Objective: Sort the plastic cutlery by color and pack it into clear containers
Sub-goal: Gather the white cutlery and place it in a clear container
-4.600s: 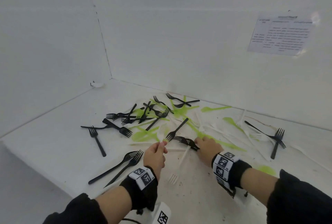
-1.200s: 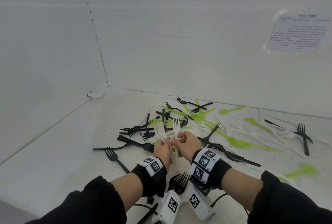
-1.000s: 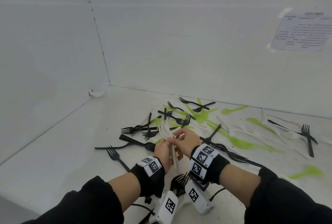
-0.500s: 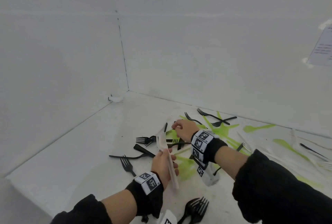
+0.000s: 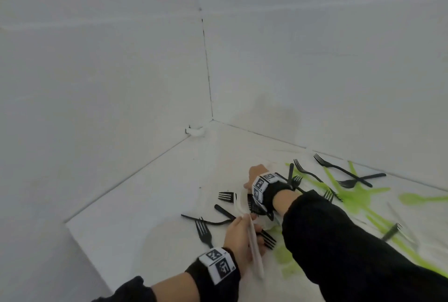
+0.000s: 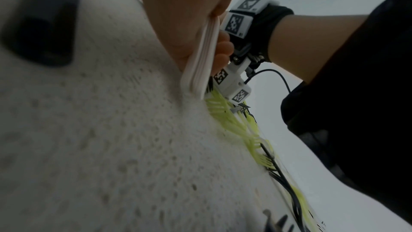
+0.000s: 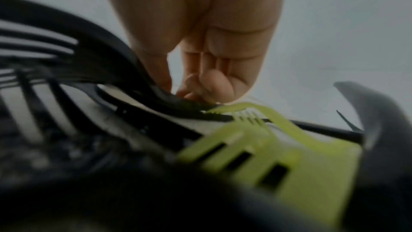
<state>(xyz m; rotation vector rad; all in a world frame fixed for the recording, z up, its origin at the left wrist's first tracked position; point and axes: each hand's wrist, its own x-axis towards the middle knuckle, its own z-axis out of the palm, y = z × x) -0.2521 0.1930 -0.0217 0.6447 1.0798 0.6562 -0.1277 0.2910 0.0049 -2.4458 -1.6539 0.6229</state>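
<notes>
My left hand (image 5: pixel 238 235) grips a bundle of white cutlery (image 5: pixel 255 253) by the handles; in the left wrist view the stacked white handles (image 6: pixel 201 55) stand with their ends on the table. My right hand (image 5: pixel 257 172) reaches across to the far left of the pile. Its fingers (image 7: pixel 214 80) curl down to the surface beside a black fork (image 7: pixel 107 55) and a green fork (image 7: pixel 278 149). Whether they pinch anything is hidden. Several black forks (image 5: pixel 203 231) lie around my hands, and green cutlery (image 5: pixel 344 195) spreads to the right.
The white table (image 5: pixel 145 217) sits in a corner of two white walls (image 5: pixel 211 117), with a small white lump (image 5: pixel 196 131) at the corner. The table's near-left edge (image 5: pixel 80 241) drops off. No clear container is in view.
My hands have parted: the left one kept the white bundle and lowered it to the table, while the right one reached forward and left into the pile. My head turned left.
</notes>
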